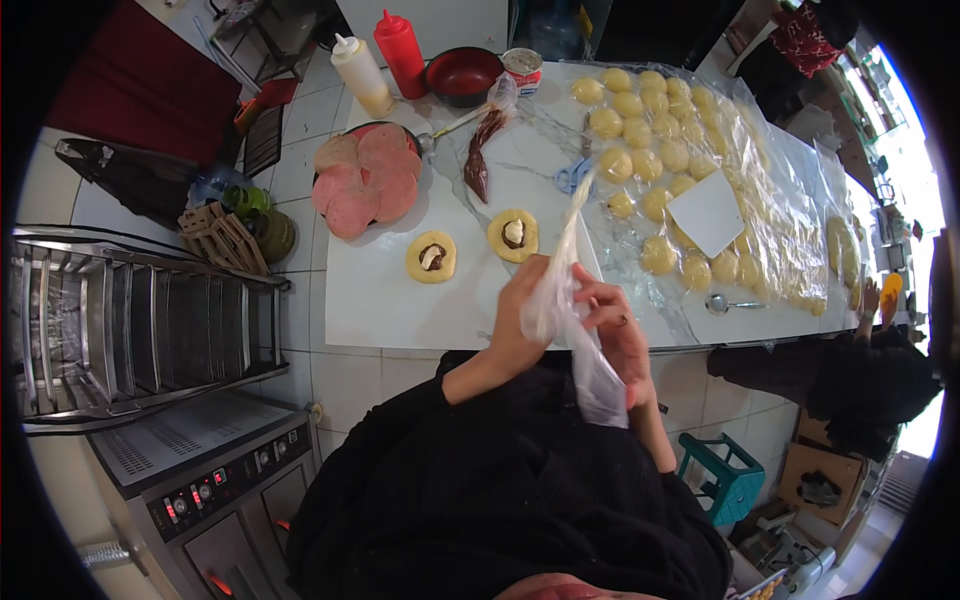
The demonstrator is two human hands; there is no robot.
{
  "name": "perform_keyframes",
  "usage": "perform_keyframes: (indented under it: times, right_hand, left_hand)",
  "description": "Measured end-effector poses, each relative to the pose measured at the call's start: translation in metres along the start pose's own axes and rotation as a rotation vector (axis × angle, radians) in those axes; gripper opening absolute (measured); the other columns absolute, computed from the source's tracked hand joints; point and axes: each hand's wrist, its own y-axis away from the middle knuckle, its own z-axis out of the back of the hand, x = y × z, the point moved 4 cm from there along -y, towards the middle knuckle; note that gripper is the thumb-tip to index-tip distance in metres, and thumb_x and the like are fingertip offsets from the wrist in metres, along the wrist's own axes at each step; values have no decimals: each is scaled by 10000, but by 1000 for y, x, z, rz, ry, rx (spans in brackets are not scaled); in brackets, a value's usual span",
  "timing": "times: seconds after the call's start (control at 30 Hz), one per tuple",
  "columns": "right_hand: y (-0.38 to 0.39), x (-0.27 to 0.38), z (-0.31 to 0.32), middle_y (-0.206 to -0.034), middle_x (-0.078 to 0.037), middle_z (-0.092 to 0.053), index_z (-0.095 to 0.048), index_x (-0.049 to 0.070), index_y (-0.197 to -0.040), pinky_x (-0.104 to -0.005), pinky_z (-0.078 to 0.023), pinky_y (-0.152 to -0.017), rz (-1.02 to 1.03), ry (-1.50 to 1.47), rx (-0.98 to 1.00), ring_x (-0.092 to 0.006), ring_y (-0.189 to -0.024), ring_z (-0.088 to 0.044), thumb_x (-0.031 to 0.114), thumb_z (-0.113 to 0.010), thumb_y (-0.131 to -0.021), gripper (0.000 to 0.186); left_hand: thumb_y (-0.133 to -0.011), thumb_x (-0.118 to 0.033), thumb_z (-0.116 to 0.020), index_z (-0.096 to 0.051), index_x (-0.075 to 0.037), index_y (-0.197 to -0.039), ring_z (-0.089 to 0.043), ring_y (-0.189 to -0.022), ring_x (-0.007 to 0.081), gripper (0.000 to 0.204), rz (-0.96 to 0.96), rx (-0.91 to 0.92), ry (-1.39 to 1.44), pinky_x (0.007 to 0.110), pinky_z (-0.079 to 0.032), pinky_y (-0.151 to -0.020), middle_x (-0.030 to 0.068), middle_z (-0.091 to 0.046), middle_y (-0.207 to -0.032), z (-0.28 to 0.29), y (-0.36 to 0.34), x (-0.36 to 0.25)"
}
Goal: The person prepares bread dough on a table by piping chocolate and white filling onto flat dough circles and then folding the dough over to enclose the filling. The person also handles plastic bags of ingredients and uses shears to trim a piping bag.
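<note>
The left hand [520, 315] grasps one clear piping bag [567, 245] of pale filling, clenched around its body; the right hand [618, 325] has bent fingers against the bag's right side, though whether they grip it cannot be told. The bag is above the near edge of the surface [370, 300], its narrow end pointing far and its loose plastic hanging near. Just left of it on the surface are two flattened dough rounds [431, 257], each bearing one brown portion and one pale dab. Farther off lies one piping bag with brown filling [485, 155]. At the far left stand two squeeze bottles, one whitish [363, 75] and one red [401, 55], beside one dark red bowl [465, 78] and one can [523, 72]. Nearer is one plate of overlapping pink meat slices [367, 180], too layered to count surely. On the right, over thirty dough balls [658, 255] lie under clear plastic sheeting [790, 250], with one white square card [706, 215] on top and one metal spoon [733, 304] near the edge.
</note>
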Motion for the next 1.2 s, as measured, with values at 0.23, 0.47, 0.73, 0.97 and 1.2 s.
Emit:
perform_keyframes:
  times: [0.23, 0.47, 0.73, 0.97, 1.2]
  right_hand:
    - [-28, 7, -18, -1180, -159, -426, -513, -2, -933, -354, -410, -875, 59, 418, -106, -321, -1203, -383, 140, -702, -694, 336]
    - [-36, 27, 16, -934, -97, -547, -503, -12, -848, -276, -438, -773, 112, 329, -376, -184, -899, -572, -69, -619, -661, 227]
    - [-36, 14, 26, -920, -102, -516, -484, 1, -768, -299, -435, -800, 130, 256, -436, -185, -869, -551, -102, -597, -652, 192]
    - [-50, 10, 34, -919, -104, -478, -428, 42, -755, -393, -362, -914, 303, 379, -469, -204, -908, -493, 7, -603, -682, 192]
    - [-65, 0, 51, -945, -97, -461, -429, 50, -788, -375, -319, -948, 342, 394, -497, -197, -970, -467, 5, -603, -685, 207]
  left_hand:
    - [-685, -63, -672, -552, 17, -787, -547, -783, 146, 177, -313, -108, -401, 271, -435, -689, 87, -551, -890, 20, -18, -37]
    - [-771, 2, -599, -463, -26, -771, -533, -836, 141, 139, -230, -66, 189, 254, -423, -767, 79, -548, -927, 50, -34, -28]
    - [-788, 12, -575, -441, -33, -842, -538, -876, 121, 151, -56, -32, 536, 256, -433, -809, 95, -548, -976, 66, -36, -16]
    - [-788, 25, -556, -465, -23, -1053, -525, -1038, 195, 284, -41, 0, 333, 287, -420, -883, 134, -469, -1187, 75, -40, -24]
    - [-796, -2, -545, -425, -34, -1142, -490, -1106, 264, 367, 38, -45, 233, 335, -389, -939, 131, -420, -1240, 116, -34, 3]
